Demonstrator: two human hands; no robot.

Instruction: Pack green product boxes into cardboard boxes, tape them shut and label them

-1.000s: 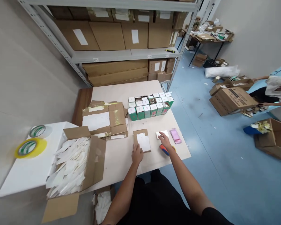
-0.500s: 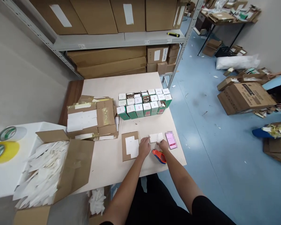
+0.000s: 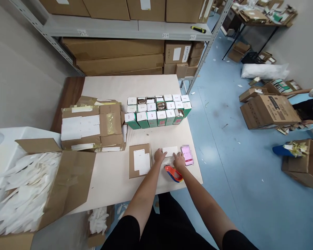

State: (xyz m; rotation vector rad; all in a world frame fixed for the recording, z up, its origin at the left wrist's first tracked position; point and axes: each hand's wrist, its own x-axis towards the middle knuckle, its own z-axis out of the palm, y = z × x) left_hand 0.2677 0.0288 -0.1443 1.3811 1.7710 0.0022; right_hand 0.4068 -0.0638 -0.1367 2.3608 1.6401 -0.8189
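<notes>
A small white box point(image 3: 170, 151) lies flat on the table near its front right part. My left hand point(image 3: 159, 155) grips its left end, fingers closed at the edge. My right hand point(image 3: 179, 160) is closed at its lower right corner. Just below, between my forearms, lies a red and blue tape dispenser point(image 3: 173, 173). To the right of my right hand is a pink, partly pixelated phone-like item point(image 3: 187, 155). On the left of my left hand, a flat piece of cardboard point(image 3: 131, 166) carries white paper labels point(image 3: 142, 162).
Rows of green and white boxes point(image 3: 156, 114) stand farther back. Taped cardboard point(image 3: 111, 119) lies left, beside an open carton of white paper strips point(image 3: 28, 184). A shelf point(image 3: 114, 29) rises behind the table point(image 3: 112, 177). At far right, a person's arm point(image 3: 297, 92) is near a carton point(image 3: 271, 111).
My view has shifted slightly. Both hands stay at the white box, the right one now lying a little more over its right corner. At far right the other person's arms have moved.
</notes>
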